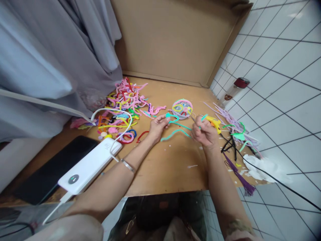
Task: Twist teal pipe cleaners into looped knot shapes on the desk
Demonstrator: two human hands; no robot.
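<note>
Between both hands runs a turquoise pipe cleaner (184, 126), bent into a loop at its left end. My left hand (158, 127) pinches it beside the loop. The fingers of my right hand (204, 131) are curled closed around its other end, and a short turquoise tip shows above them. A second turquoise pipe cleaner (173, 134) lies wavy on the table just below. Behind the hands stands a round tub (182, 113) with a pink rim, yellow loops and a small red piece. A yellow glue gun (215, 124) lies just past my right hand.
Colourful pipe cleaners (130, 97) are heaped at the back left. A white power bank (90, 167) and a black phone-like slab (55, 170) lie front left. Lilac pipe cleaners (225, 117), a purple tassel (240, 175) and a capped bottle (234, 91) are on the right. Cardboard (175, 43) stands behind.
</note>
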